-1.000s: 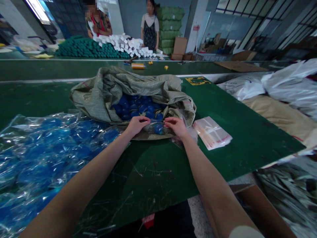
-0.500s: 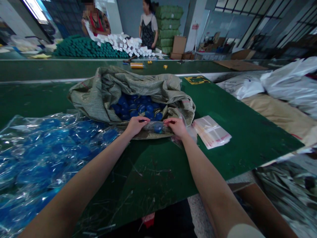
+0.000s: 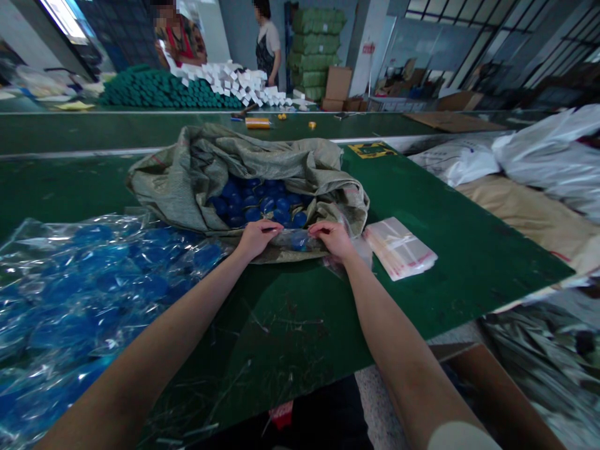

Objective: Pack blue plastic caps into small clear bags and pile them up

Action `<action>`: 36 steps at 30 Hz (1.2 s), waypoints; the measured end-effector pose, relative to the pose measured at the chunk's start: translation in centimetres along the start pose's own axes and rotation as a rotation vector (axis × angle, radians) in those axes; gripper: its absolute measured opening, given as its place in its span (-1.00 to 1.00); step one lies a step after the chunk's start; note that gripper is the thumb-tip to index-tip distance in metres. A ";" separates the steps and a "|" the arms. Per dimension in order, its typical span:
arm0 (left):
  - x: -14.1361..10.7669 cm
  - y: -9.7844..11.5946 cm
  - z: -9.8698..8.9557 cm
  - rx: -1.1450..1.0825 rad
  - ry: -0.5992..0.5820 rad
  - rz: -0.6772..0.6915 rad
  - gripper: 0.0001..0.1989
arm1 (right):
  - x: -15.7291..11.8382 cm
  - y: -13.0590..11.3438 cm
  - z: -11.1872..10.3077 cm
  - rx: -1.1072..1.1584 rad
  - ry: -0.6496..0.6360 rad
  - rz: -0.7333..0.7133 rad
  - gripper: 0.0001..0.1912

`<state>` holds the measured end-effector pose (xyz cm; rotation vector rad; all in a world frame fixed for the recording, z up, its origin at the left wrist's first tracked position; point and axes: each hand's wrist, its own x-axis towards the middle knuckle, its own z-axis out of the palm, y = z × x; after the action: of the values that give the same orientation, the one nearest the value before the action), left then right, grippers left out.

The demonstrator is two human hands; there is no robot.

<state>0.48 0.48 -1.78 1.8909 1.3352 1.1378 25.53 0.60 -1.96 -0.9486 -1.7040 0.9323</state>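
Note:
Between my hands is a clear plastic bag (image 3: 299, 241) with a round blue item inside, held over the near edge of a grey-green woven sack (image 3: 197, 156). My left hand (image 3: 259, 239) pinches the bag's left end, and my right hand (image 3: 332, 236) pinches its right end. Loose blue round items (image 3: 250, 201) fill the sack's open mouth. A stack of flat clear bags (image 3: 398, 249) lies to the right of my right hand. On the left spreads a heap of clear bags with blue items (image 3: 98, 287) in them.
The green table (image 3: 290, 325) has scraps of clear plastic at its near edge. Below right stands an open cardboard box (image 3: 497, 387). White sacks (image 3: 548, 147) are piled at the right. Across a second table, two people stand behind green rolls (image 3: 154, 89) and white pieces (image 3: 239, 82).
My hands stay on the bag with almost no movement. In the background, the person on the right has shifted left and turned. The view has tilted very slightly.

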 end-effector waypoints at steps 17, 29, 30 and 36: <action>-0.2 0.2 0.1 0.020 0.005 0.011 -0.79 | -0.2 -0.8 -0.2 0.058 -0.057 0.137 -0.87; -0.2 0.0 0.1 0.032 0.014 0.040 -0.79 | -0.4 -0.7 -0.2 0.041 -0.098 0.173 -0.74; -0.2 0.0 0.1 0.031 0.014 0.037 -0.79 | -0.4 -0.7 -0.3 0.042 -0.103 0.168 -0.75; -0.3 0.1 0.0 0.030 0.007 0.027 -0.77 | -0.5 -0.7 -0.5 0.093 -0.136 0.175 -0.75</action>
<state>0.45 0.18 -1.78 1.9335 1.3420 1.1447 25.99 -0.07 -1.39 -1.0035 -1.6936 1.2049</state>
